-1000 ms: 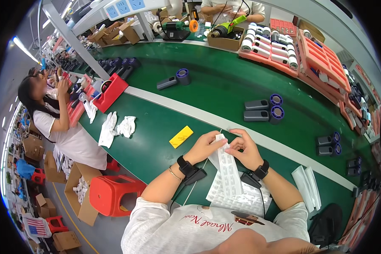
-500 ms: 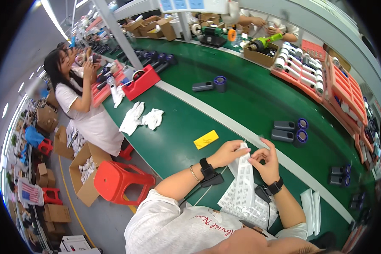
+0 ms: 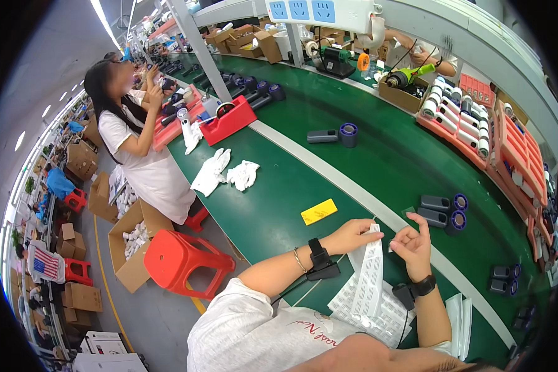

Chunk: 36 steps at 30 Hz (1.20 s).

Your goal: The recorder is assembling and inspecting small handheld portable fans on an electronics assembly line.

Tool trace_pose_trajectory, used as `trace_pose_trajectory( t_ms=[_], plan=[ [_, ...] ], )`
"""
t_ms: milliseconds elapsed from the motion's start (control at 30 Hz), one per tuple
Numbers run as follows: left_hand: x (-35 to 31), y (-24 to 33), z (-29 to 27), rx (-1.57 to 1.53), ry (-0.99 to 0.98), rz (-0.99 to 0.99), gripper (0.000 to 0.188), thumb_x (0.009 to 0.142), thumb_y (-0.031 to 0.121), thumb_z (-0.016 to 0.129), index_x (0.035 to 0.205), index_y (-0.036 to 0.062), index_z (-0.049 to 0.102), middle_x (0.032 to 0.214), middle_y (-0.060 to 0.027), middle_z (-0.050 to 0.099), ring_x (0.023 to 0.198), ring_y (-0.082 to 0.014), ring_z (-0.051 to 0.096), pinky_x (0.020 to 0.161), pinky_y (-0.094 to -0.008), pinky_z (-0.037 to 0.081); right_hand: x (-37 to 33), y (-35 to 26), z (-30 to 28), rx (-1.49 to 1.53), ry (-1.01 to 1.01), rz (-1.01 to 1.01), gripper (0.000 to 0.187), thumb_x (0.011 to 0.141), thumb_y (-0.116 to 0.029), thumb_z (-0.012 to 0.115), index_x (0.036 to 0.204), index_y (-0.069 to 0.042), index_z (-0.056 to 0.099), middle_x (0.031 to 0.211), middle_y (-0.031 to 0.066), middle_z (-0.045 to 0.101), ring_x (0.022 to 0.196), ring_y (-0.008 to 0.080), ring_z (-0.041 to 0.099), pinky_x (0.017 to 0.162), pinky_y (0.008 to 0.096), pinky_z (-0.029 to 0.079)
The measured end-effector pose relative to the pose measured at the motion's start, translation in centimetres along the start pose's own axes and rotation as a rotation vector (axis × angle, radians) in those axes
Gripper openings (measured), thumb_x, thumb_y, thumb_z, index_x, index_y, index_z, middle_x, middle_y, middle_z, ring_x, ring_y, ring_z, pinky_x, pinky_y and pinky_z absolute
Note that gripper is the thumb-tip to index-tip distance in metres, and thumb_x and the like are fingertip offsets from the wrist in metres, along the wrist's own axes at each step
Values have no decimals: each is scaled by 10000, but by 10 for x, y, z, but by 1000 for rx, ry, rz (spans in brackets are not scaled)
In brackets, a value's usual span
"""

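My left hand (image 3: 357,235) pinches the top of a white strip of printed labels (image 3: 370,279), which hangs down toward my lap. Under that strip lies a sheet of small labels in rows (image 3: 344,304). My right hand (image 3: 413,249) is apart from the strip, to its right. Its index finger stretches up with a small clear sticker (image 3: 409,212) at the tip, while the thumb and other fingers curl together. Whether the thumb also grips something is too small to tell. A yellow block (image 3: 318,212) lies on the green table beyond my left hand.
Grey devices (image 3: 435,203) with purple-ringed parts sit on the green belt past the pale rail (image 3: 328,175). White gloves (image 3: 212,172) and a red tape dispenser (image 3: 229,121) are farther left. White packets (image 3: 457,325) lie by my right forearm. A co-worker (image 3: 127,124) stands near a red stool (image 3: 186,260).
My right hand has drawn away to the right from the label strip, with the clear sticker at its index fingertip. My left hand keeps its hold. The whole view has shifted slightly.
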State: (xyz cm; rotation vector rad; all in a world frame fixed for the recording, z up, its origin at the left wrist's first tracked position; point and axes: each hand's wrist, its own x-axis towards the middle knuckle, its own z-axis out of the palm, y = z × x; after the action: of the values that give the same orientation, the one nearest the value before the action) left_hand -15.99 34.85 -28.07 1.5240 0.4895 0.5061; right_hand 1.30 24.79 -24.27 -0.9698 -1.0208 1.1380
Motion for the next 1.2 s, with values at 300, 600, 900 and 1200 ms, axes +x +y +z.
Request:
trace_pose_trajectory(
  t_ms=[300, 600, 900, 1200],
  plan=[
    [0, 4, -1, 59, -66, -24, 225, 910, 251, 588, 856, 37, 548, 741, 35, 541, 689, -18, 465, 602, -215, 397, 8, 18, -25, 119, 94, 176, 751, 756, 54, 640, 1390, -101, 269, 758, 26, 568, 695, 94, 538, 673, 209, 446],
    [1, 7, 3, 65, -22, 32, 186, 886, 226, 604, 946, 54, 567, 739, 4, 551, 642, -63, 456, 581, -221, 386, 5, 21, -30, 141, 59, 219, 808, 754, 36, 650, 1423, -119, 224, 717, 28, 564, 672, 103, 529, 663, 218, 437],
    [-2, 14, -4, 134, -1, 66, 190, 840, 172, 604, 993, 63, 575, 840, -34, 588, 722, -99, 520, 643, -253, 432, 8, 22, -33, 164, 31, 187, 820, 755, 12, 661, 1431, -121, 216, 713, 24, 555, 669, 112, 523, 673, 228, 431],
    [-1, 11, -5, 154, -22, 129, 216, 817, 147, 596, 1008, 52, 561, 864, -47, 591, 782, -131, 557, 700, -268, 451, 9, 21, -31, 133, 46, 198, 829, 759, -10, 673, 1439, -126, 213, 741, 23, 545, 689, 110, 506, 690, 224, 420]
  ],
)
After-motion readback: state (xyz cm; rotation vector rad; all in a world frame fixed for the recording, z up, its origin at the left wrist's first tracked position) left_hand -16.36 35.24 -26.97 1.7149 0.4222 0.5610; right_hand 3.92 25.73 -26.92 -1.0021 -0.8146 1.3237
